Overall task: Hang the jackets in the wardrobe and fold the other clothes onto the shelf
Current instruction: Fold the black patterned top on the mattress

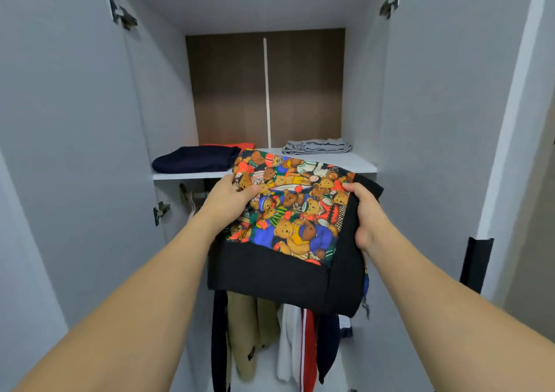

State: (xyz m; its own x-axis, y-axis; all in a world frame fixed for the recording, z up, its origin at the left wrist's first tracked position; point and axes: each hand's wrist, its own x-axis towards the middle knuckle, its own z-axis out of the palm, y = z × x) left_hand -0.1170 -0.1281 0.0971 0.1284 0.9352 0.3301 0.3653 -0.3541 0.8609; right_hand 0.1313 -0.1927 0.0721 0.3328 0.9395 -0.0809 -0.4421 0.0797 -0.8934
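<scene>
We held the folded black garment with the teddy-bear print panel (285, 229), soft and floppy we judged, left hand (231, 202) gripping at nine o'clock, right hand (365, 214) at three, its far edge over the white wardrobe shelf (357, 163).

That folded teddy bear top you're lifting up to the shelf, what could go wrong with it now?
The teddy bear top is gripped only at its sides by the left hand and right hand, so its black lower part sags and the fold may slip open. The free gap on the shelf lies between the navy pile and the grey pile; sliding it in could nudge either.
</scene>
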